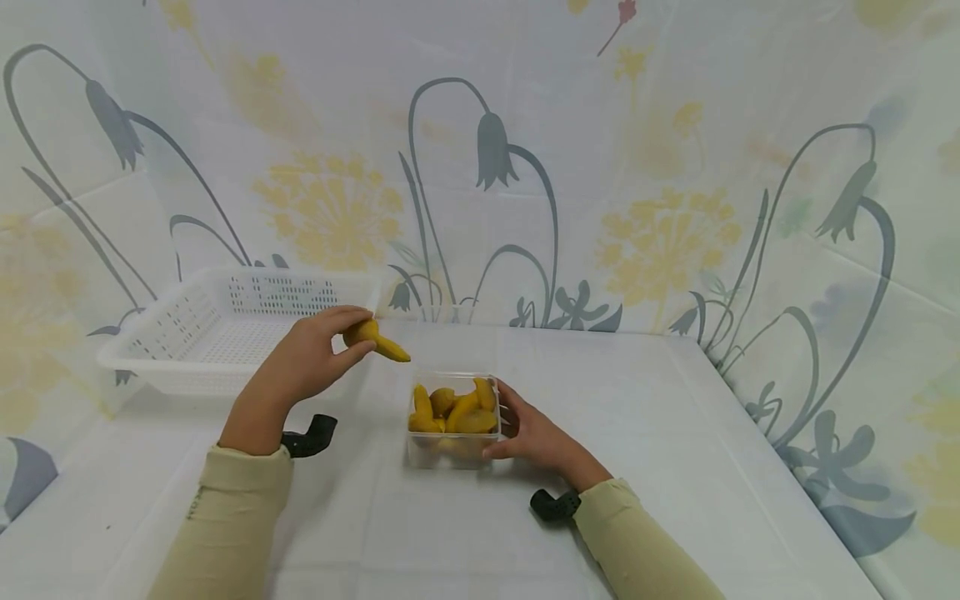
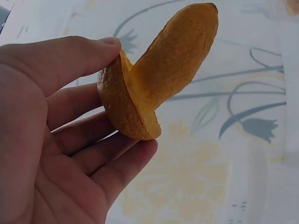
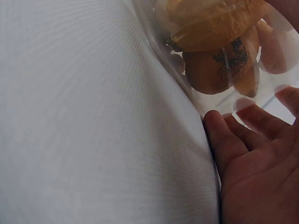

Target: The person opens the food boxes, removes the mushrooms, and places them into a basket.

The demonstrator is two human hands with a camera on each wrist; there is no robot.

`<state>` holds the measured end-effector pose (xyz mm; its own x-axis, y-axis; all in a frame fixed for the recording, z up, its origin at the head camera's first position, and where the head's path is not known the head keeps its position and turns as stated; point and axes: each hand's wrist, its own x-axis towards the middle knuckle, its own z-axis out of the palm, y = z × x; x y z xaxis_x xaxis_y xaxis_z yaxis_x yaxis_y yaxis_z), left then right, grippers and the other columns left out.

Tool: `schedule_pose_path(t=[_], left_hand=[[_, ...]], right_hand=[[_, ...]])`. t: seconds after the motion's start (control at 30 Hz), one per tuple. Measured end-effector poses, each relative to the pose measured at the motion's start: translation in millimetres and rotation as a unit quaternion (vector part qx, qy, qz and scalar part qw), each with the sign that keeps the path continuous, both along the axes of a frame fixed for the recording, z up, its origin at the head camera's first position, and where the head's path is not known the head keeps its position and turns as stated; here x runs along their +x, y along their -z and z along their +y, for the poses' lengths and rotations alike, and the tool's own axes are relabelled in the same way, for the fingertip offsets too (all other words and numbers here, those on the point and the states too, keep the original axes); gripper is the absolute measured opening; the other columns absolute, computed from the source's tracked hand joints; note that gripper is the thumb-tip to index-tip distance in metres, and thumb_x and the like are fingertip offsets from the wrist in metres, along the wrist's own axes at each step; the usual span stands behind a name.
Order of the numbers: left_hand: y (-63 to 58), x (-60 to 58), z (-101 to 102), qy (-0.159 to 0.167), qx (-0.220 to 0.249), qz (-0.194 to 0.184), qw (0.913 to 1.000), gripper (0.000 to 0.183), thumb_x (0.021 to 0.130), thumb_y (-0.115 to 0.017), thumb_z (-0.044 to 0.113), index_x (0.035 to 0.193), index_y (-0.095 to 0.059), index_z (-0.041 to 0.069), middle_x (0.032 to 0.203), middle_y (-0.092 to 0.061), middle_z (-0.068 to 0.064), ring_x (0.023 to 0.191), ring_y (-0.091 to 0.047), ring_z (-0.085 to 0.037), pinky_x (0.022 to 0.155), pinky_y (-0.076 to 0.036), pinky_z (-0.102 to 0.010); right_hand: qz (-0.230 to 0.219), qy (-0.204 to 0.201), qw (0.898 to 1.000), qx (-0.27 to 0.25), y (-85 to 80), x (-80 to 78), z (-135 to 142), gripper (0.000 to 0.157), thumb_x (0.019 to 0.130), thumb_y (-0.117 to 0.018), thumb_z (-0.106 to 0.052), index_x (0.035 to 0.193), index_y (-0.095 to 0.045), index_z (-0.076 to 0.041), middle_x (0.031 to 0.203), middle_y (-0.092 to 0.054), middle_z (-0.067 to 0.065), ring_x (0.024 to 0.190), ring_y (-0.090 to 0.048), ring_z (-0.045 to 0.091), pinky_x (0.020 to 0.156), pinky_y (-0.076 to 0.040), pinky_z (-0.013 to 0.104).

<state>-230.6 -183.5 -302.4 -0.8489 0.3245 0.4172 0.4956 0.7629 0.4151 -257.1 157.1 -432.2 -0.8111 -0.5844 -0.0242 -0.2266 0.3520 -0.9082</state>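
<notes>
My left hand [image 1: 311,354] pinches a yellow-brown mushroom [image 1: 391,349] by its cap, thumb on one side and fingers on the other. In the left wrist view the thick stem of the mushroom [image 2: 180,51] points up and away from the palm. It is held in the air, above and left of a clear plastic box [image 1: 450,450]. Several yellow mushrooms [image 1: 467,408] fill this box. At its right side, my right hand [image 1: 536,433] holds the box, thumb at the near corner and fingers along the wall. Up close, the fingertips [image 3: 217,122] meet the clear wall below the mushrooms.
A white perforated plastic basket [image 1: 172,379] stands at the back left, partly behind the left hand. White cloth covers the table [image 1: 630,400]. A flower-printed sheet [image 1: 480,250] hangs behind and to the sides. Dark bands [image 1: 311,435] are on both wrists.
</notes>
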Motion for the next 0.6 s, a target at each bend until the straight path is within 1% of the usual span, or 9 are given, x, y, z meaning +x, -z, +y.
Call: schedule_pose_path(t=[0.17, 0.27, 0.47, 0.6], left_hand=[[0.1, 0.2, -12, -0.021, 0.007, -0.003, 0.9997, 0.041, 0.094, -0.064, 0.021, 0.130, -0.058, 0.003, 0.119, -0.063, -0.013, 0.101, -0.059, -0.026, 0.095, -0.048, -0.049], [0.8, 0.3, -20, -0.035, 0.008, -0.004, 0.9993, 0.043, 0.095, -0.063, 0.024, 0.132, -0.057, 0.003, 0.124, -0.061, -0.015, 0.107, -0.058, -0.030, 0.097, -0.047, -0.052], [1.0, 0.2, -35, -0.062, 0.017, -0.007, 0.9979, 0.045, 0.096, -0.060, 0.026, 0.134, -0.054, 0.002, 0.128, -0.059, -0.017, 0.114, -0.056, -0.036, 0.097, -0.045, -0.055], [2.7, -1.0, -44, -0.079, 0.017, -0.019, 0.9966, 0.047, 0.097, -0.058, 0.029, 0.135, -0.053, 0.002, 0.128, -0.058, -0.018, 0.116, -0.054, -0.039, 0.097, -0.045, -0.056]], right_hand=[[-0.009, -0.004, 1.000, -0.014, -1.3, 0.5, -1, 0.114, 0.074, -0.085, -0.025, 0.157, -0.007, -0.027, 0.162, -0.019, 0.001, 0.147, -0.028, 0.025, 0.116, -0.031, 0.042], [-0.015, -0.006, 1.000, -0.022, -1.7, 0.5, -2, 0.114, 0.074, -0.085, -0.023, 0.157, -0.008, -0.027, 0.161, -0.021, 0.002, 0.147, -0.028, 0.025, 0.117, -0.030, 0.042], [-0.011, -0.007, 1.000, -0.018, -1.6, 0.2, -2, 0.113, 0.074, -0.085, -0.023, 0.156, -0.007, -0.028, 0.161, -0.020, 0.002, 0.147, -0.028, 0.025, 0.116, -0.030, 0.042], [-0.008, -0.004, 1.000, -0.011, -0.6, 0.0, -1, 0.113, 0.075, -0.085, -0.024, 0.157, -0.007, -0.027, 0.162, -0.019, 0.002, 0.147, -0.028, 0.026, 0.116, -0.031, 0.043]])
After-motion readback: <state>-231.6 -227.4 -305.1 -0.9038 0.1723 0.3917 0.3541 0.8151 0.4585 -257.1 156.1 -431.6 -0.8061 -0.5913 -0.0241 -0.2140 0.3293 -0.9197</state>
